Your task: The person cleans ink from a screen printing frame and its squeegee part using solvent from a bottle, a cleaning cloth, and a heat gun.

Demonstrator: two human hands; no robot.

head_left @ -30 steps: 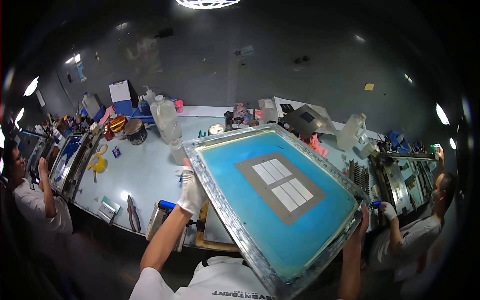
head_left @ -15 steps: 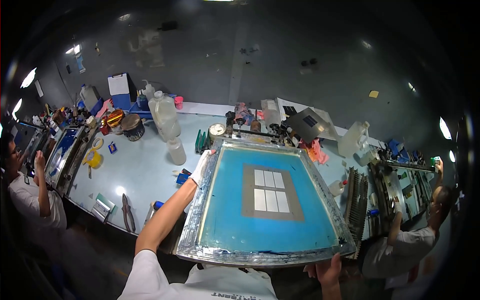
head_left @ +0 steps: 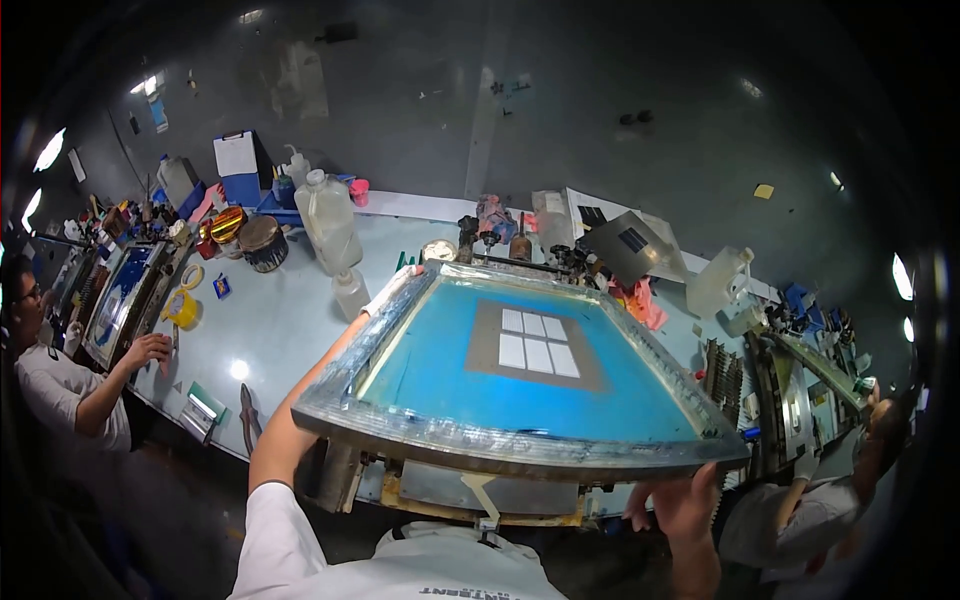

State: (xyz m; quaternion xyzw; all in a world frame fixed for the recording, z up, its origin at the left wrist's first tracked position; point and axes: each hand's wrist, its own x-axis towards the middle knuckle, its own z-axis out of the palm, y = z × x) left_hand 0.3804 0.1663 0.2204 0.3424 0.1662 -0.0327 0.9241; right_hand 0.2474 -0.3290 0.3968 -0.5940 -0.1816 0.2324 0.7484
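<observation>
Head view: we are seeing the left hand [head_left: 390,292], in a white glove, gripping the far left of a framed screen [head_left: 530,365], most of its fingers hiding behind the rim. The right hand [head_left: 688,505] is sitting under the near right corner, bare, its thumb rising against the edge; we cannot tell whether it is closing on the rim or only propping it.

So the screen is lying between the two hands on a diagonal: from the left hand it is stretching rightward and back toward the body, from the right hand leftward and away. Both hands are reaching it, neither standing apart. Its side rails are running away from the body, and the near edge is rising over a tan-rimmed plate [head_left: 435,484]; with that slant, we cannot tell which axis is longer. A grey patch [head_left: 488,345] with pale blocks is showing in the blue mesh, nearer the far edge.

Just left of the left hand a small bottle [head_left: 350,293] is standing, with a big jug [head_left: 328,220] beyond it.

As for writing, dark upside-down letters are showing on the white shirt [head_left: 430,565], left of the right hand, partly folding away. We are finding no readable label on the bottle or jug.
</observation>
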